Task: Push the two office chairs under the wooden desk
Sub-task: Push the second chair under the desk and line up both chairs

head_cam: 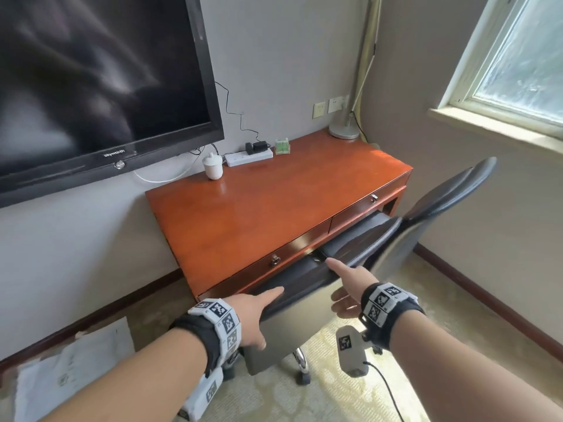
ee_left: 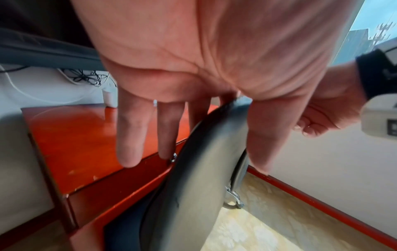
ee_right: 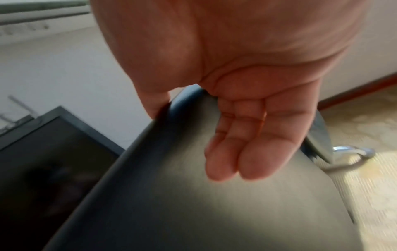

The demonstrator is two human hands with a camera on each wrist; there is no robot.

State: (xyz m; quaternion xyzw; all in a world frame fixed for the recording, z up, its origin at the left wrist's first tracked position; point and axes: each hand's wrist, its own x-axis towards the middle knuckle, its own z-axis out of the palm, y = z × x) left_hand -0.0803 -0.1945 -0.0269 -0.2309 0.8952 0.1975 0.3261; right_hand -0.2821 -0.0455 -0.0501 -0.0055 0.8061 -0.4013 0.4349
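The reddish wooden desk (head_cam: 259, 208) stands against the wall under a TV. Two black office chairs face it with their seats partly under its drawers. The near chair (head_cam: 304, 330) shows me its grey back panel, and I have both hands on its top edge. My left hand (head_cam: 256, 312) straddles that edge: straight fingers (ee_left: 128, 135) reach over the front and the thumb (ee_left: 257, 135) lies down the back. My right hand (head_cam: 344, 284) holds the edge further right, thumb (ee_right: 152, 101) in front, loosely curled fingers (ee_right: 236, 152) on the back panel. The second chair (head_cam: 451, 190) stands untouched to the right.
On the desk's far side sit a white lidded cup (head_cam: 212, 166), a power strip (head_cam: 248, 156), a green box (head_cam: 282, 146) and a lamp base (head_cam: 344, 130). White papers (head_cam: 76, 376) lie on the floor at left. The window wall (head_cam: 487, 239) is close on the right.
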